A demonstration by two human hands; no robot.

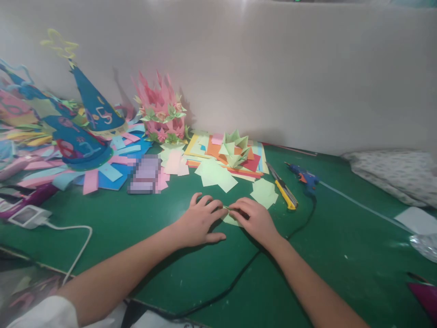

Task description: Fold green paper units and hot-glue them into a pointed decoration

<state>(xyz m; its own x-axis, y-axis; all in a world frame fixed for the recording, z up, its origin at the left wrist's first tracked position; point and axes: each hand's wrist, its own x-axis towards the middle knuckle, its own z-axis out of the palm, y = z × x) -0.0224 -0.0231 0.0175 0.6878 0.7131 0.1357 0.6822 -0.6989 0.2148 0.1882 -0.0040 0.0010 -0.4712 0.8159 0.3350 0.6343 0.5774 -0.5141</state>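
A small piece of light green paper (232,220) lies on the green table between my hands, partly covered by them. My left hand (202,220) rests with fingers stretched out and thumb apart, its fingertips touching the paper's left edge. From the other side, my right hand (254,219) pinches the same paper between thumb and fingers. Just beyond them are loose light green paper pieces (215,174) and, to the right, another light green pile (264,192). A folded light green paper crown shape (234,149) stands on a stack of coloured sheets (197,146).
A yellow utility knife (286,193) and a blue glue gun (303,175) lie right of the papers; the gun's black cord (244,272) crosses the table. Blue party hats (94,102), a pink paper crown (162,111) and a white charger (29,216) stand or lie at left.
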